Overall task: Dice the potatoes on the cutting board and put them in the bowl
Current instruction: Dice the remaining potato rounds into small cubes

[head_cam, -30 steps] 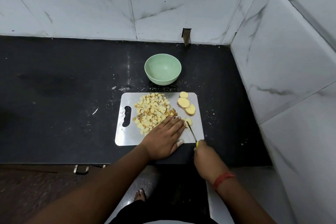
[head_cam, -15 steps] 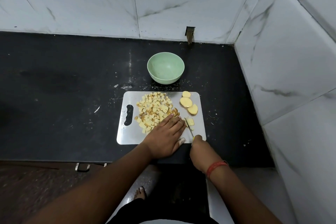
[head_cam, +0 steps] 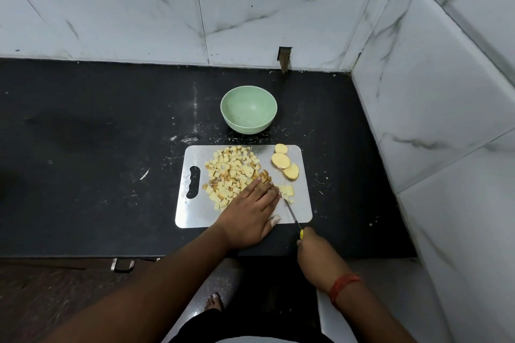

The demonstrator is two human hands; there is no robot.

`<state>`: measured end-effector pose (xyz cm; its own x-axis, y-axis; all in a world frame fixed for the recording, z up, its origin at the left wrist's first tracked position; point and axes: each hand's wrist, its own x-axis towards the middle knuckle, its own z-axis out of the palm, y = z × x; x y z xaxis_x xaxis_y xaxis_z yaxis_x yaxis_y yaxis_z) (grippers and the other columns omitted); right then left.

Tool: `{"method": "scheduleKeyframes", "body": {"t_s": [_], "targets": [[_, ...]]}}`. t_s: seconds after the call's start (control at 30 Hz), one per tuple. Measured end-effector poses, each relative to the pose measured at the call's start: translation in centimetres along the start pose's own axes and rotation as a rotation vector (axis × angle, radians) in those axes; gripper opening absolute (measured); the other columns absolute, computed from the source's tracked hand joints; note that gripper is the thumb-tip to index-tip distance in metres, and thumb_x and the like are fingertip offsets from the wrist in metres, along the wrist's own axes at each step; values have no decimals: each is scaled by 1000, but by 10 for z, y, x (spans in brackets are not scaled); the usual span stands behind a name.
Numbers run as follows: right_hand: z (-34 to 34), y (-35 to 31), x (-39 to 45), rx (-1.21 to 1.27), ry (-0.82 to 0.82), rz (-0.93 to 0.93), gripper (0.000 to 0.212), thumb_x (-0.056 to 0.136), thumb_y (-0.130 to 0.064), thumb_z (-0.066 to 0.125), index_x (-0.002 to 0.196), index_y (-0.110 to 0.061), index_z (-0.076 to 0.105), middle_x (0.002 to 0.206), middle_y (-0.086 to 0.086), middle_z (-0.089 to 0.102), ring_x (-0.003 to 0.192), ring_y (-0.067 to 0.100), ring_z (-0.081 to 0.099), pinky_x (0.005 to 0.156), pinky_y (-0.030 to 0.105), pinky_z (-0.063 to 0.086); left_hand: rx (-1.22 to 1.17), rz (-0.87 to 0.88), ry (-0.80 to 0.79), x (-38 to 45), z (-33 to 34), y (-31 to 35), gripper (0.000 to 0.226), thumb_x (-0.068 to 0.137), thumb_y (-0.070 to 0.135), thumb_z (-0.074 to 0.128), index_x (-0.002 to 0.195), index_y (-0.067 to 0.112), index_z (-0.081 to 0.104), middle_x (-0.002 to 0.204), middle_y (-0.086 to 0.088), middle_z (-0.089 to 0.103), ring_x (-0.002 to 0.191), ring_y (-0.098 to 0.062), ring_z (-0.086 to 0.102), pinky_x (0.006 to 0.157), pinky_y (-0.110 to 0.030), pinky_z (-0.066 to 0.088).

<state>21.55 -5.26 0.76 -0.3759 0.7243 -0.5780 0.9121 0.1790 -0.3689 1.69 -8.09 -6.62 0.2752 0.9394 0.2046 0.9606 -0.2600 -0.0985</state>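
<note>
Since a second ago the knife (head_cam: pixel 291 213) has edged forward into the small potato bits (head_cam: pixel 287 191) near the cutting board's (head_cam: pixel 192 211) right edge. The left hand (head_cam: pixel 248 214) lies flat, fingers together, likely walling off the diced pile (head_cam: pixel 232 175). The right hand (head_cam: pixel 315 252) grips the handle. Three slices (head_cam: pixel 281 160) wait at the far right corner; the bowl (head_cam: pixel 248 113) beyond holds nothing.

You are standing in a home kitchen corner. White marble-look wall tiles (head_cam: pixel 278 8) meet at a corner above a black stone desk (head_cam: pixel 83 133). On it lie a steel cutting board (head_cam: pixel 195 211) with diced potato (head_cam: pixel 231 172) and a green bowl (head_cam: pixel 248 108). Your bare foot (head_cam: pixel 214 302) shows on the floor below.
</note>
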Motion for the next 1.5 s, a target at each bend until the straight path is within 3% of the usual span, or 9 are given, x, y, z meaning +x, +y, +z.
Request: {"method": "scheduleKeyframes", "body": {"t_s": [0.1, 0.2, 0.3, 0.43, 0.57, 0.9, 1.1, 1.3, 1.5], "targets": [[-9, 4, -5, 107, 61, -51, 16, 103, -24, 40, 91, -13, 41, 92, 10, 60, 88, 27, 61, 70, 33, 46, 0, -14, -2, -1, -2, 1, 60, 107, 46, 33, 146, 4, 52, 147, -13, 53, 143, -32, 41, 125, -50, 20], [-17, 7, -6, 363, 77, -11, 21, 102, -31, 41, 88, -14, 44, 80, 8, 56, 60, 23, 57, 45, 31, 45, -4, -11, -6, 0, -5, 2, 60, 108, 46, 33, 147, 4, 50, 150, -14, 50, 144, -33, 40, 124, -51, 21], [-20, 13, 2, 509, 64, 40, 23, 100, -35, 41, 85, -18, 44, 74, 7, 52, 48, 20, 50, 40, 29, 42, -17, 55, 7, 5, -8, 3, 58, 108, 45, 32, 149, 5, 48, 153, -15, 47, 146, -32, 38, 124, -50, 21], [-21, 13, 7, 604, 59, 29, 23, 98, -34, 43, 80, -20, 44, 68, 6, 49, 44, 20, 46, 39, 29, 39, -37, 201, -55, 23, -7, 10, 61, 108, 47, 34, 155, 9, 39, 162, -13, 35, 152, -29, 26, 126, -48, 13], [-22, 13, 8, 657, 31, 9, 22, 99, -31, 43, 81, -18, 43, 65, 4, 46, 41, 17, 42, 38, 27, 37, -12, 145, -169, 35, -7, 3, 70, 106, 54, 19, 158, 8, 31, 164, -14, 30, 154, -29, 23, 127, -45, 1], [-39, 20, 21, 673, 38, -3, 25, 100, -34, 43, 79, -20, 41, 67, 4, 43, 42, 14, 38, 39, 25, 36, 19, 1, -147, 36, -15, -5, 67, 106, 57, 21, 151, 12, 46, 159, -19, 38, 150, -35, 30, 125, -55, 14], [-46, 20, 27, 672, 40, -22, 22, 99, -31, 44, 85, -14, 45, 66, 3, 45, 42, 15, 40, 40, 28, 38, 114, -55, -234, 68, -25, 2, 68, 104, 59, 15, 153, 20, 42, 158, -23, 36, 152, -41, 18, 122, -62, -4], [-42, 23, 32, 678, 24, -34, 23, 100, -30, 44, 80, -17, 42, 63, 3, 43, 37, 14, 38, 39, 26, 35, 149, -15, -199, 79, -27, -5, 60, 103, 56, 27, 145, 21, 52, 139, -17, 53, 145, -39, 33, 120, -65, 7], [-45, 25, 35, 675, 24, -31, 23, 99, -31, 45, 82, -16, 44, 63, 2, 44, 38, 14, 39, 39, 27, 35, 129, 37, -245, 87, -27, -13, 57, 102, 61, 32, 143, 28, 54, 157, -24, 37, 152, -42, 20, 119, -67, 4]]}}
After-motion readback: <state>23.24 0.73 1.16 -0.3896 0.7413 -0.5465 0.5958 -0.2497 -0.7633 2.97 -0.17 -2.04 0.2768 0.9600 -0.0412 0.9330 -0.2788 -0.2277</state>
